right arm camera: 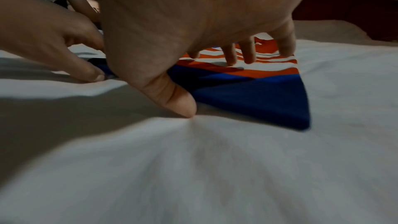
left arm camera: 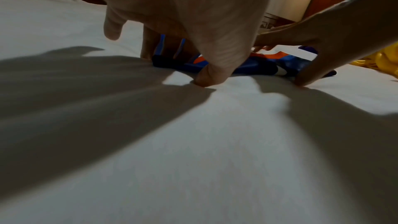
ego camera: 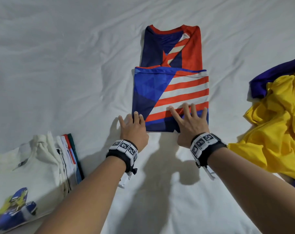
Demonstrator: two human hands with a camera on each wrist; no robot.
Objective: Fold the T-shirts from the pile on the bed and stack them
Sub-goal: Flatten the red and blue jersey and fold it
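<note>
Nearest, left hand (ego camera: 134, 128) and right hand (ego camera: 190, 123) lie spread, fingers (right arm camera: 230, 55) wide, holding nothing, at the near edge of the half-folded striped T-shirt (ego camera: 170, 92) mid-bed (ego camera: 59, 65). Recommended: slide fingers under evenly, keep corners aligned when folding away.

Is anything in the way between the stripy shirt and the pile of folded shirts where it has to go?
Nothing visible is. Only bare white sheet and the left hand lie between the striped shirt and the folded stack. The yellow shirt sits on the other side, out of the way.
</note>
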